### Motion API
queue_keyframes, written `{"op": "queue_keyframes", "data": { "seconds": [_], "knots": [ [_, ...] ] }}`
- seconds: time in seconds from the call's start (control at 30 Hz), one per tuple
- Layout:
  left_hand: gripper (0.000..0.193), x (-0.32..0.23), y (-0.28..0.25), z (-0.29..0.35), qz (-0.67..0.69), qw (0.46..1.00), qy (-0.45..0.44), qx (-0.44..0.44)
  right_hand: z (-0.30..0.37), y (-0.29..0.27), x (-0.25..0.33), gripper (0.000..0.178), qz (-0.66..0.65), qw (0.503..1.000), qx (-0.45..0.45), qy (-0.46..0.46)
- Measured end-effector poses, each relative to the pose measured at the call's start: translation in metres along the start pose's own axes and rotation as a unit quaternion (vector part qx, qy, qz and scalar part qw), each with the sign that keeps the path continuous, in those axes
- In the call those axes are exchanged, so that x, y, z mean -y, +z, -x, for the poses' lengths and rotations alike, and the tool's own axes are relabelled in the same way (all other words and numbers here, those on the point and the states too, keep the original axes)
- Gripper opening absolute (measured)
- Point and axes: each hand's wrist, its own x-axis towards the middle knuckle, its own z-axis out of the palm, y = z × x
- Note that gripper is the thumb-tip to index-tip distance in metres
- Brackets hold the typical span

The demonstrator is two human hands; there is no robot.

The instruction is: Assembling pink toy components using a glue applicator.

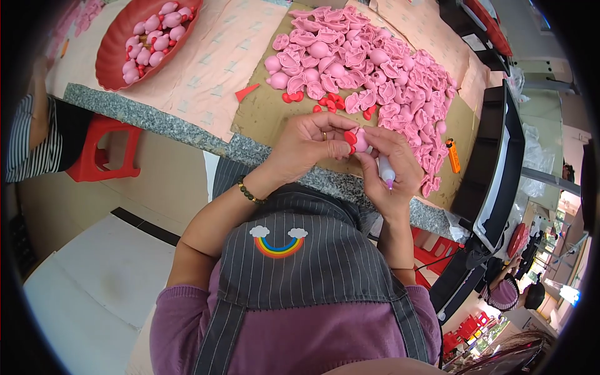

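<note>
Granite-edged worktop [161, 120] bears a pile of pink pieces [395, 89]. From the head view, nearer the wearer than the pile, the left hand [301, 147] pinches a red part [350, 139] against a small pink figure [361, 140]; the right hand [400, 172] grips the figure, also holding a tube [386, 167]. Steady thumb pressure, tube tip kept clear, would probably seat it squarely.

pink piece [360, 141]: rounded | red part [350, 139]: against it | pale tube [386, 169]: purple-tipped
</note>
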Motion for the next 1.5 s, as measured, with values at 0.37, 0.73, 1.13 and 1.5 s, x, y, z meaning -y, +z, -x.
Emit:
{"op": "queue_keyframes", "data": {
  "seconds": [0.37, 0.73, 1.13, 1.5],
  "knots": [
    [0.031, 0.0, 0.001, 0.0, -0.002, 1.0, -0.003, -0.007, 0.001, 0.001, -0.001, 0.025, 0.0, 1.0, -0.001, 0.009],
    [0.03, -0.001, 0.002, 0.0, -0.011, 1.0, 0.002, -0.019, 0.001, 0.001, -0.002, 0.028, 0.016, 1.0, 0.011, 0.002],
    [0.03, 0.002, 0.003, 0.0, 0.0, 0.999, 0.049, -0.018, 0.007, 0.014, -0.016, 0.032, -0.127, 0.99, -0.008, 0.065],
    [0.025, 0.004, 0.003, 0.006, 0.018, 0.999, 0.031, -0.038, 0.015, 0.025, -0.017, 0.034, -0.18, 0.982, -0.022, 0.059]
  ]
}}
